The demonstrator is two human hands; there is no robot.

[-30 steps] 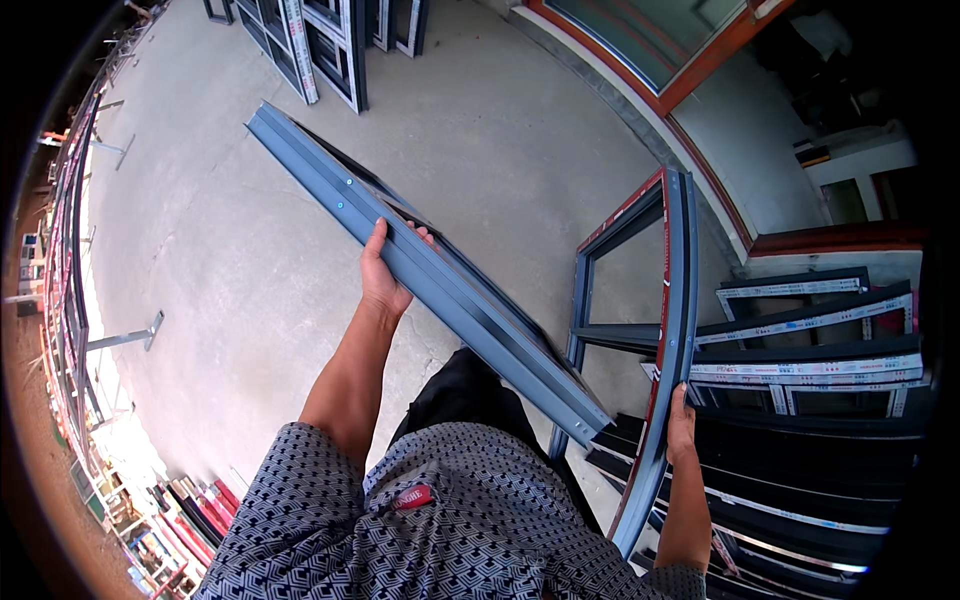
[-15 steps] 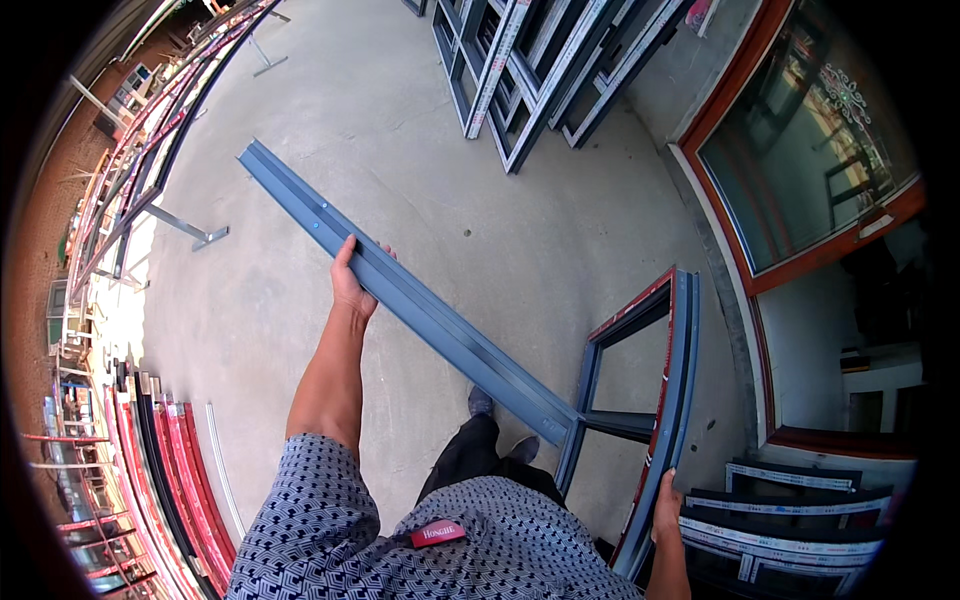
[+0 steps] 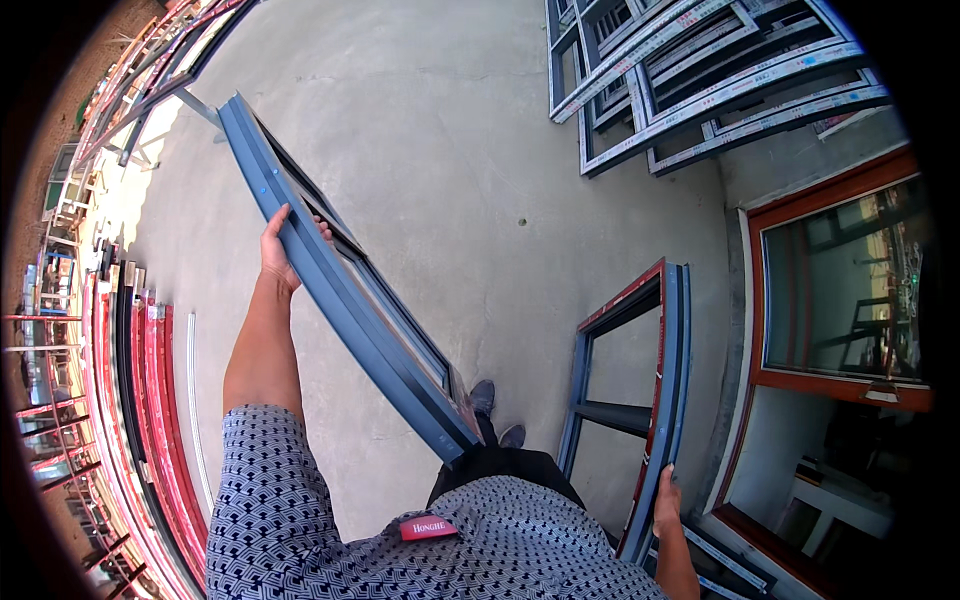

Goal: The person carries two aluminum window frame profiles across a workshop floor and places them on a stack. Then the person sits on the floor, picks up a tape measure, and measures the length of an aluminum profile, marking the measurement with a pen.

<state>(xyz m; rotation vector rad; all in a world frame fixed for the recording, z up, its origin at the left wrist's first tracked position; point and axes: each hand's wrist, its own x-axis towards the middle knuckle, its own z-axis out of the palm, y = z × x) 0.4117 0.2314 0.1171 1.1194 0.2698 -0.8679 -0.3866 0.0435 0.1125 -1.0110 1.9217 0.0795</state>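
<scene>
My left hand [image 3: 280, 250] is closed around the blue-grey profile of a long window frame [image 3: 338, 315]. It hangs slantwise, its outer edge toward me, its far end up at the left and its near end close to my waist. Part of its opening shows along the right side. At the right, my right hand [image 3: 667, 505] grips the near part of a second blue-grey window frame [image 3: 677, 370], which has red film along one face and a dark crossbar [image 3: 612, 418]. The two frames are apart. Some fingers of both hands are hidden behind the profiles.
Several film-covered window frames [image 3: 720, 105] lean at the far right, near a brown-framed glass door [image 3: 845, 285]. Red and black profiles [image 3: 150, 400] lie along the left, beside a thin white strip [image 3: 196, 410]. More frames rest on a rack [image 3: 170, 90] at the far left.
The left frame has swung left, away from the right one, and turned so its opening shows. My view has turned, shifting the leaning frames rightward. Both hands keep their grip.
</scene>
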